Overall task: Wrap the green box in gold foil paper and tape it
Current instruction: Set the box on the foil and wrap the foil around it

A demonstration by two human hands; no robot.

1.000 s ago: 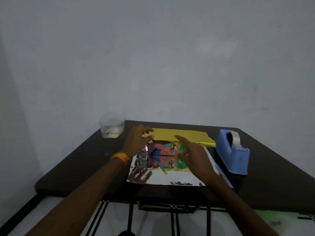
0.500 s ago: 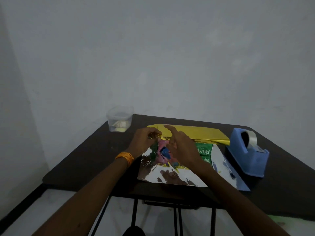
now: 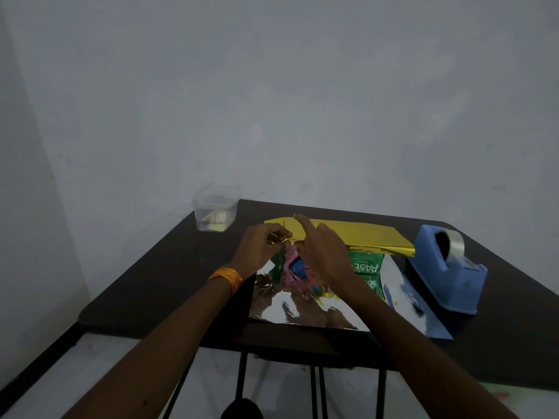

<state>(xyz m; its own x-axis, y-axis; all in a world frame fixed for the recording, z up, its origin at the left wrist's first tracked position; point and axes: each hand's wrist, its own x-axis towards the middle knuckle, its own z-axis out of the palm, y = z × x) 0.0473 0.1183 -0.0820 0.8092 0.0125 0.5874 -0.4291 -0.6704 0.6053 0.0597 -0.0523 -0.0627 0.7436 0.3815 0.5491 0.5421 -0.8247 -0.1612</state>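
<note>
Where the dark worktop [image 3: 181, 282] backs onto a plain, pale grey wall [image 3: 272, 116], the light is dim and the tabletop shows as a near-black slab on thin metal legs [image 3: 240, 379], with pale floor [image 3: 278, 388] beneath. At its far left corner stands a clear plastic container [image 3: 216, 211] with something pale yellowish in the bottom; at the right edge sits a blue tape dispenser [image 3: 447, 273] loaded with a roll of clear tape.

Between them lies the gold foil paper [image 3: 348, 234], silver side up on the near half and mirroring the arms, while its far part is folded gold side out over the back of the green box [image 3: 366, 267]. The box rests flat in the middle of the sheet, its white lettering upside down to the camera — only the right end and a colourful patch near the left show past the hands.

The left hand [image 3: 260, 249], with an orange thread band [image 3: 227, 276] on the wrist, has its fingertips curled together and pinches a crumpled edge of the foil at the box's far left corner. The right hand [image 3: 320, 252] hovers just beside it over the box, index finger straight and pointing away; its thumb and other fingers are hidden, so I cannot tell whether it has hold of the foil.
</note>
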